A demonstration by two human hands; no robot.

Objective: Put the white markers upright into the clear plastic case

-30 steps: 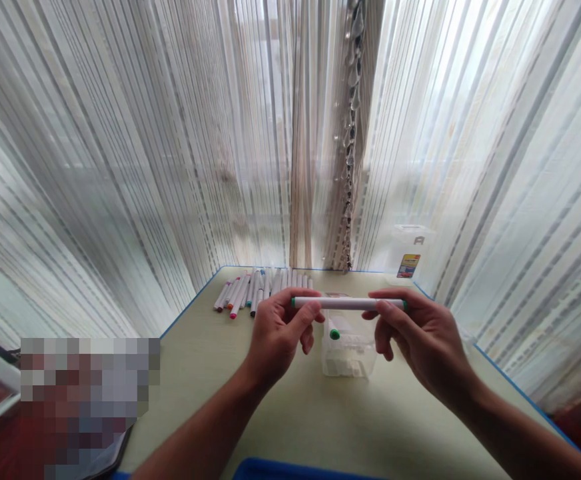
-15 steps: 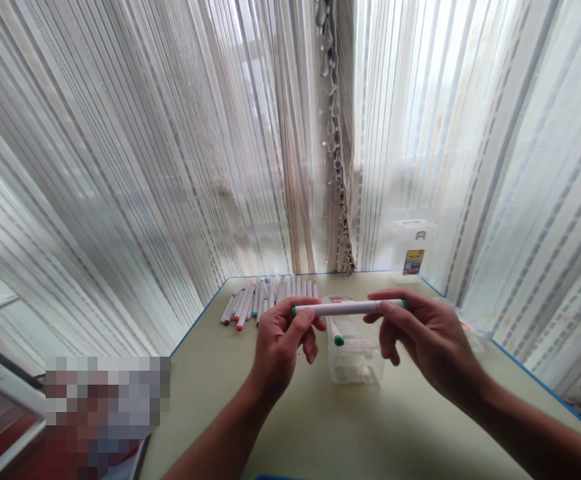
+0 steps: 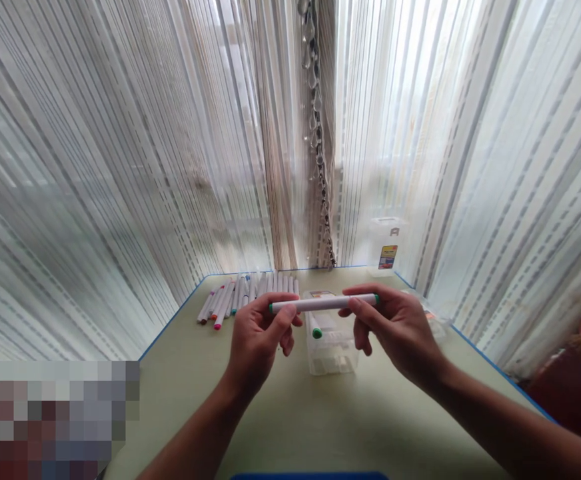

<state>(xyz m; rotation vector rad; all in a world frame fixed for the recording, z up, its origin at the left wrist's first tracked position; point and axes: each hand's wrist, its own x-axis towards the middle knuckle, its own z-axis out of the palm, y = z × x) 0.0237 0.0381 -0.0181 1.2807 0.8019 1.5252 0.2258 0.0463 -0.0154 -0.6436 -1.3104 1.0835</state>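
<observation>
A white marker with green ends (image 3: 320,304) is held level between both hands above the table. My left hand (image 3: 258,340) pinches its left end and my right hand (image 3: 395,330) pinches its right end. Just below it stands a clear plastic box (image 3: 331,343) with another green-capped marker (image 3: 315,330) upright inside. A row of white markers with coloured caps (image 3: 243,297) lies flat at the far left of the table.
The pale green table (image 3: 290,413) has a blue edge and sheer striped curtains close around it. A clear lidded container with a label (image 3: 388,248) stands at the back right. A clear wrapper (image 3: 433,320) lies to the right.
The view has shifted, so everything sits a little more to the left. Both hands keep the same hold on the marker, still level above the box.
</observation>
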